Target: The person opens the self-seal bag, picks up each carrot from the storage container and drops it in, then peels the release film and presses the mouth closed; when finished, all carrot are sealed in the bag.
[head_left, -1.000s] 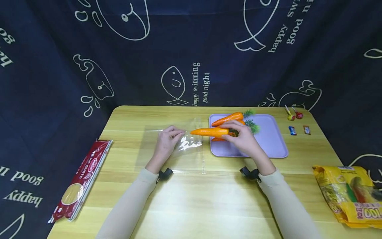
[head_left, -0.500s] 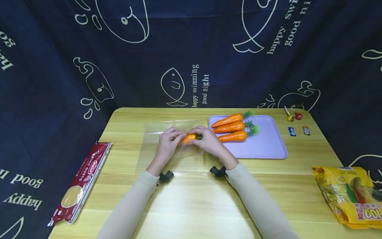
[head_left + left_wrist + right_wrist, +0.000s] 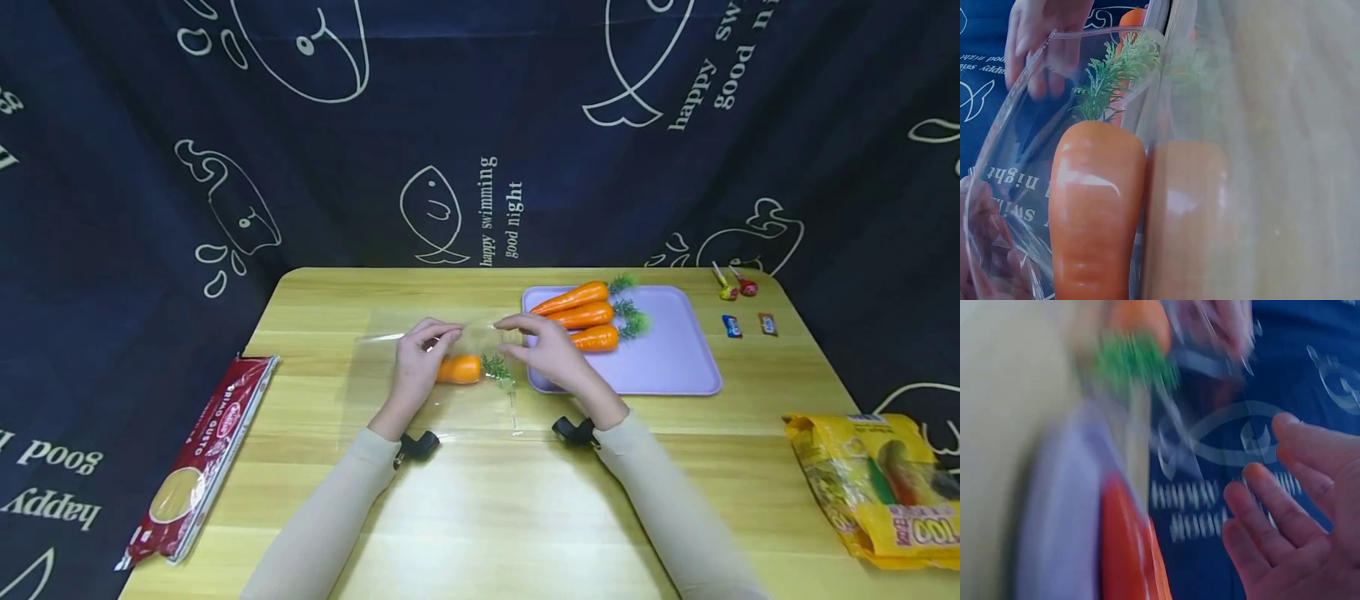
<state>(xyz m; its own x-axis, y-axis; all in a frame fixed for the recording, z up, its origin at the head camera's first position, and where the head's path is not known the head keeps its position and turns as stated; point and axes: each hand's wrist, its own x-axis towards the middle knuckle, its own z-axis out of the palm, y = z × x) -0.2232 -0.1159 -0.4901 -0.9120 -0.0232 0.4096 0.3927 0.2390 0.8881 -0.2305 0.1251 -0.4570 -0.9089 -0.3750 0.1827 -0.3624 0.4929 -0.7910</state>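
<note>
A carrot (image 3: 461,369) with green leafy top (image 3: 1110,84) lies inside a clear plastic bag (image 3: 375,400) on the wooden table. My left hand (image 3: 417,362) pinches the bag's edge between thumb and fingertips, above the carrot's body and hiding its tip. At the bag's mouth, my right hand (image 3: 551,350) has thumb and fingers spread apart with nothing between them. It overlaps the left rim of a lilac tray (image 3: 678,358). Several more carrots (image 3: 585,315) with green tops rest on that tray. The right wrist view, partly blurred, shows the right fingers (image 3: 1279,519) apart.
A red spaghetti packet (image 3: 213,450) lies along the table's left side. To the right are a yellow bag (image 3: 873,492), two lollipops (image 3: 727,290) and two small wrapped candies (image 3: 733,326). A dark printed curtain (image 3: 337,208) hangs behind the table.
My right hand took a carrot from above the tray leftward into the bag, then released it and drew back right. The carrot now lies in the bag; my left hand kept its pinch.
</note>
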